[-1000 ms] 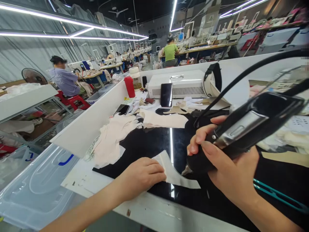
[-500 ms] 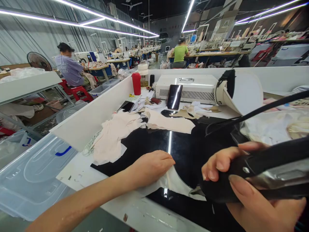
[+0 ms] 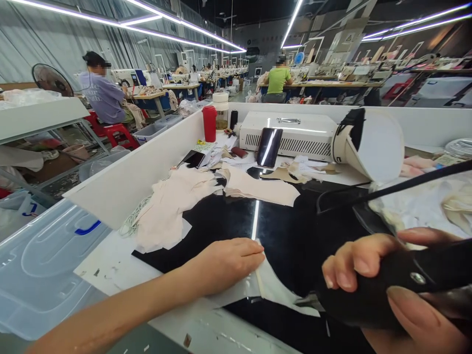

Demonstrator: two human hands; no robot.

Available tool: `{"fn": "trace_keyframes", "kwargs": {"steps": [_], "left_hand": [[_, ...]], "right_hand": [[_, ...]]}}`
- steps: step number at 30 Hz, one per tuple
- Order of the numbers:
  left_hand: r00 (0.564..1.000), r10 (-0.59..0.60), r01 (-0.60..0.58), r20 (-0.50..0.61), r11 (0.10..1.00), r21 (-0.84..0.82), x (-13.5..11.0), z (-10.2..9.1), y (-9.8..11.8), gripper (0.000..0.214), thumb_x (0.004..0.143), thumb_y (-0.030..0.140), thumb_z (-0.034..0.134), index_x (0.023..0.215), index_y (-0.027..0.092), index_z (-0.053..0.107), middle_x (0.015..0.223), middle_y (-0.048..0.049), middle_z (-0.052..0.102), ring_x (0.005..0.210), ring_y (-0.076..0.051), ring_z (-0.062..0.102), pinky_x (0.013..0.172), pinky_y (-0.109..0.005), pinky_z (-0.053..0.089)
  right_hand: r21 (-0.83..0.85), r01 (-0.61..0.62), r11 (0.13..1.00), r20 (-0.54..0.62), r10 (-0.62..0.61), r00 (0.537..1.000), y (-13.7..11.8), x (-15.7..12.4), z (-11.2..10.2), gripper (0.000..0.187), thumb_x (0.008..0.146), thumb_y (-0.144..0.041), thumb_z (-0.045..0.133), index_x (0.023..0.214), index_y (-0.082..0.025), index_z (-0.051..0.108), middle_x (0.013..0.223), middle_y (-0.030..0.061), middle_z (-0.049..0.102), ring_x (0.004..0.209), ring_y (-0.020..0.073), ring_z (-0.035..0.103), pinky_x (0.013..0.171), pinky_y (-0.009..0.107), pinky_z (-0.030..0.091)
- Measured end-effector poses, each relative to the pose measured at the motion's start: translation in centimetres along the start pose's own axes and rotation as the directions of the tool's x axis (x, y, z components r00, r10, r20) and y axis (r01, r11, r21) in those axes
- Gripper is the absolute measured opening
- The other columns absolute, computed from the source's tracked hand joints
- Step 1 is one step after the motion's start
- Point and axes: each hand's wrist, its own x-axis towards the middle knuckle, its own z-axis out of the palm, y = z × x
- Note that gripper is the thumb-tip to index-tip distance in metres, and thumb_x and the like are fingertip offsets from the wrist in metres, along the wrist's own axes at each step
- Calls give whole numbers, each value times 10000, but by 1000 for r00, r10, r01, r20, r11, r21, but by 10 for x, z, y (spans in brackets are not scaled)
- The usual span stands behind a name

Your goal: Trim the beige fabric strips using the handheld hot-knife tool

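Note:
Closed over the upper end of a pale fabric piece (image 3: 271, 281), my left hand (image 3: 232, 260) rests on the glossy black board (image 3: 295, 241). The cloth lies partly under the hand and tapers toward the lower right. At that far end sits the narrow metal tip of a black corded hand tool (image 3: 361, 290); whether tip and cloth touch is hard to tell. My right hand (image 3: 416, 295) is wrapped round the tool's body at the right edge. Pale pink fabric pieces (image 3: 169, 206) lie stacked beyond my left hand, with another pink piece (image 3: 261, 186) beside them.
A phone (image 3: 270, 147) leans against a white vented metal box (image 3: 291, 130) at the back. Left of it stand a red cup (image 3: 209, 124) and a jar (image 3: 220, 110). The tool's black cord (image 3: 413, 184) crosses the right side. A clear lidded bin (image 3: 47, 260) stands left of the table.
My right hand and the tool have shifted right and slightly down in the view. My left hand still holds the fabric, slightly lower in view. The camera view has also shifted a little.

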Motion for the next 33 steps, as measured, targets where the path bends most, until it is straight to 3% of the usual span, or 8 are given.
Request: {"fn": "trace_keyframes", "kwargs": {"steps": [5,12,19,33], "left_hand": [[1000,-9,9,0,1000,-2,1,-1,1,230,1234,120,528,1311,125,745,1334,-129,839,1288,-231,828,1135,-338,708],[1000,-16,15,-13,999,-44,6,-11,3,232,1237,135,519,1254,130,750,1239,-123,826,1193,-228,832,1058,-339,736],[1000,-11,12,5,999,-37,7,-15,3,275,1252,162,484,1268,110,754,1235,-123,818,1179,-243,829,1029,-339,741],[1000,-9,9,1,1000,-26,5,-14,2,258,1257,191,501,1296,115,745,1241,-114,812,1208,-235,816,1091,-335,725]], "right_hand": [[62,52,997,-93,-46,995,1,26,26,447,844,-367,1082,1195,-356,805,810,-38,695,616,199,670,560,357,673],[43,82,996,-128,-76,989,31,48,46,452,855,-277,1025,1190,-324,724,832,-78,731,616,159,706,604,313,664],[72,57,996,-123,-48,991,43,51,56,454,874,-343,1042,1136,-314,672,869,-87,746,627,156,724,633,334,659],[34,82,996,-113,-78,991,48,47,61,464,894,-340,1001,1208,-319,660,859,-91,737,597,157,705,609,342,640]]}}
